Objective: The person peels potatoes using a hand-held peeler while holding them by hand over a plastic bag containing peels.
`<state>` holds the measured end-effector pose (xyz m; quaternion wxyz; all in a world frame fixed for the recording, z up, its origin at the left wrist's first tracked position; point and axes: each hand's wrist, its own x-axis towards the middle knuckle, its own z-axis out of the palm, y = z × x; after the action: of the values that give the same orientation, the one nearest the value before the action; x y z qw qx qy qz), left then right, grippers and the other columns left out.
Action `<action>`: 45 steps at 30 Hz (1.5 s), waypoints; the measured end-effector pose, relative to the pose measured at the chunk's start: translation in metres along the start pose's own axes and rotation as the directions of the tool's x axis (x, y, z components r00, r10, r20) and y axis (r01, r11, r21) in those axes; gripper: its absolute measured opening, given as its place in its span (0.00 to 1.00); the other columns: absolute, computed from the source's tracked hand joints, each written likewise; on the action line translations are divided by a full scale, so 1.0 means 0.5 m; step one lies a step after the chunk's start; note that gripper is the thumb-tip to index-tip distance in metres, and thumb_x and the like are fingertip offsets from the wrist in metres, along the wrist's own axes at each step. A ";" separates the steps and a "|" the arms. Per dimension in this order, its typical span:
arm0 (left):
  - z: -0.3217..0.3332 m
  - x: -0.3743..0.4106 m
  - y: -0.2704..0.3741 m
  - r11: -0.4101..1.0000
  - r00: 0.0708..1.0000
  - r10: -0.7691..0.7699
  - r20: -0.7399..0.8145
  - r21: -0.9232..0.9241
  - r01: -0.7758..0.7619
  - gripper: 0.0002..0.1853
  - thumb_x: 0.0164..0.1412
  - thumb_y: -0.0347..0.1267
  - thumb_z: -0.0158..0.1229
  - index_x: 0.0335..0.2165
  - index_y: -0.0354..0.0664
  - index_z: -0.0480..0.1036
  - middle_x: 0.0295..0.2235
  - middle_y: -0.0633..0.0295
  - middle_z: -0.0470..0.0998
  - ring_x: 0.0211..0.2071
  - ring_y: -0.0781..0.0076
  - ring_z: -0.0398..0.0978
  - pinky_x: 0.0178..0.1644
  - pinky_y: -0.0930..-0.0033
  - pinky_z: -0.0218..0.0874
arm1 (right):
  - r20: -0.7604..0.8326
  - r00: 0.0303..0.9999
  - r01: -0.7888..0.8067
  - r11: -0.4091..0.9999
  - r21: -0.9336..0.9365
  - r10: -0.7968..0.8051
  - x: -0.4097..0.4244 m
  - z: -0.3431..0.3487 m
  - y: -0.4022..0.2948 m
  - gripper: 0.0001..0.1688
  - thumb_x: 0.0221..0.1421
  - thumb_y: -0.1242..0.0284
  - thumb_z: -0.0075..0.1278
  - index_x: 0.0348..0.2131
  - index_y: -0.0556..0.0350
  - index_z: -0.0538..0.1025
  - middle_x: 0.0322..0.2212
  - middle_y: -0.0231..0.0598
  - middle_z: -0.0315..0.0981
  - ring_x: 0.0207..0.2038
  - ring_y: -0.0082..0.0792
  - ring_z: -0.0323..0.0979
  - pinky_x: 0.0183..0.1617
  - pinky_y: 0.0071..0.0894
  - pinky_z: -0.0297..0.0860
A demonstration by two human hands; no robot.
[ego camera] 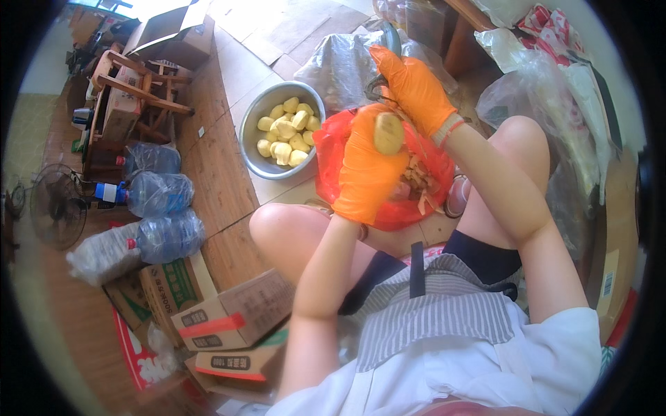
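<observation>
My left hand (pixel 369 171), in an orange glove, grips a potato (pixel 388 133) whose top face is pale yellow with brownish patches. My right hand (pixel 419 91), gloved the same way, closes on what looks like a peeler (pixel 375 87); its dark curved head shows just beyond the potato, and the fingers hide part of it. Beneath both hands a red plastic bag (pixel 333 177) lies spread between my feet, with brown peelings (pixel 416 174) inside. Left of the bag, a round metal basin (pixel 245 138) holds several peeled yellow potatoes (pixel 283 130).
Clear plastic bags (pixel 333 67) lie behind the red bag, with more plastic (pixel 525 99) at the right. Large water bottles (pixel 171 236), a fan (pixel 58 205) and a wooden stool (pixel 140 93) are on the left. Cardboard boxes (pixel 234 312) sit beside my left leg.
</observation>
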<state>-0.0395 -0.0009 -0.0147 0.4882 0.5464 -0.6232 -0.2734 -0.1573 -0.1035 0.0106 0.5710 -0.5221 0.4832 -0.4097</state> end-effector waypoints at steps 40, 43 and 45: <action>-0.057 0.010 0.044 0.648 0.861 -0.303 0.407 -0.574 0.500 0.37 0.53 0.20 0.63 0.60 0.44 0.60 0.42 0.59 0.77 0.38 0.69 0.78 0.36 0.70 0.70 | -0.065 0.903 0.401 0.887 -0.227 -0.425 -0.041 0.020 -0.035 0.32 0.61 0.45 0.51 0.27 0.58 0.78 0.17 0.38 0.75 0.24 0.34 0.77 0.30 0.39 0.69; -0.051 0.003 0.048 0.742 0.888 -0.259 0.379 -0.510 0.435 0.38 0.52 0.19 0.63 0.60 0.44 0.60 0.44 0.59 0.76 0.41 0.69 0.77 0.37 0.69 0.70 | -0.027 0.993 0.119 0.979 0.168 -0.116 -0.028 0.003 -0.040 0.32 0.62 0.46 0.52 0.25 0.57 0.76 0.16 0.34 0.72 0.22 0.29 0.73 0.28 0.33 0.68; -0.049 0.001 0.047 0.764 0.901 -0.231 0.367 -0.505 0.402 0.35 0.54 0.22 0.64 0.59 0.44 0.61 0.45 0.59 0.76 0.43 0.68 0.77 0.38 0.68 0.71 | 0.104 0.991 -0.114 0.908 0.403 0.078 -0.007 -0.011 -0.033 0.31 0.61 0.46 0.54 0.25 0.57 0.76 0.17 0.32 0.71 0.21 0.26 0.71 0.27 0.29 0.67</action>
<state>-0.0272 0.0091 0.0152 0.4804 0.4286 -0.4735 -0.6011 -0.1628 -0.1031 0.0275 0.7071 -0.3840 0.3873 -0.4500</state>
